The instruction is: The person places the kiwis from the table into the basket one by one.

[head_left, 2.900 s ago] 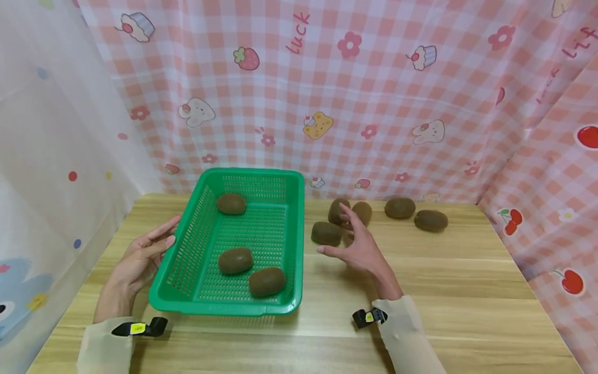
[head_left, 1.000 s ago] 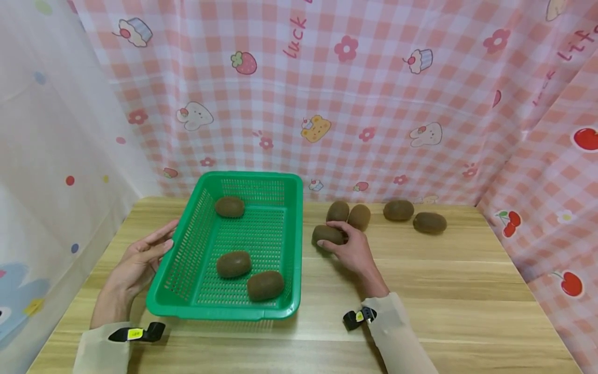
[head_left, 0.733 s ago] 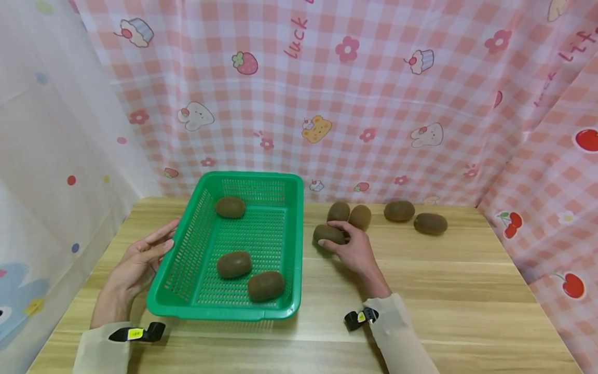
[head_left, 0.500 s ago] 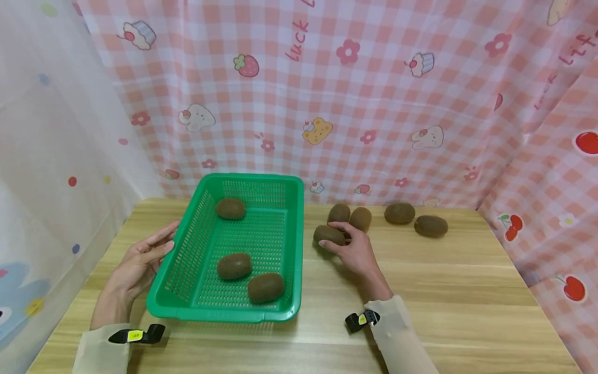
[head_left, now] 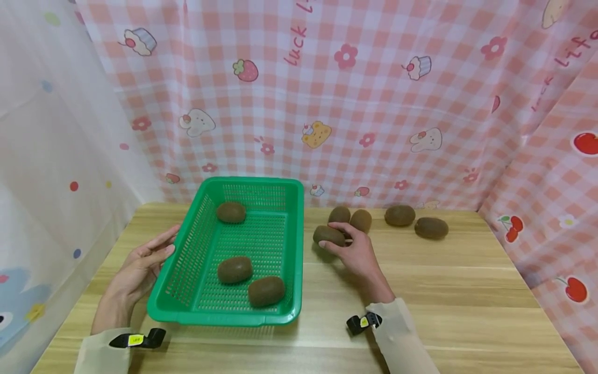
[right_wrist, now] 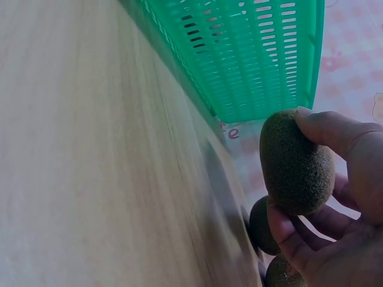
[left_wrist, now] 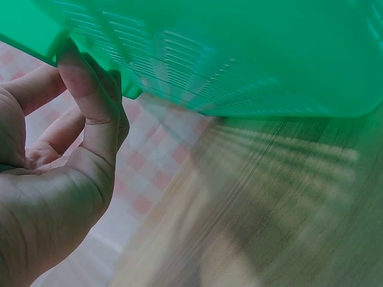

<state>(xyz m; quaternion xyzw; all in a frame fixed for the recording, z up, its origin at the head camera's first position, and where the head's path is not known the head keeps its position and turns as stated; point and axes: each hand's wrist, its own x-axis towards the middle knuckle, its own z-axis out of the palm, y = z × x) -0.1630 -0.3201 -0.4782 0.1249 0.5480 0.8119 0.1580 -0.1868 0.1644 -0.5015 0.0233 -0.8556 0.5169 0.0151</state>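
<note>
A green plastic basket (head_left: pixel 226 316) stands on the left of the table, and my left hand (head_left: pixel 140 265) holds its left rim between thumb and fingers. The left wrist view shows bent fingers (left_wrist: pixel 90 89) against the basket's outer side. Three brown kiwis lie inside: one kiwi (head_left: pixel 231 213) near the back, two towards the front right. Right of the basket, my right hand (head_left: pixel 357 254) grips another kiwi (head_left: pixel 328 236) between thumb and fingertips. In the right wrist view this kiwi (right_wrist: pixel 293 164) shows just above the wood, apart from its shadow.
Behind the gripped kiwi lie a kiwi (head_left: pixel 339 215) and a lighter kiwi (head_left: pixel 362 221) side by side. Farther right are a kiwi (head_left: pixel 399 215) and another kiwi (head_left: pixel 432 228). A checked pink cloth (head_left: pixel 383 104) hangs along the table's back edge.
Since the oldest frame, my right hand has moved left and down and taken hold of the front kiwi. The left hand and basket have stayed in place.
</note>
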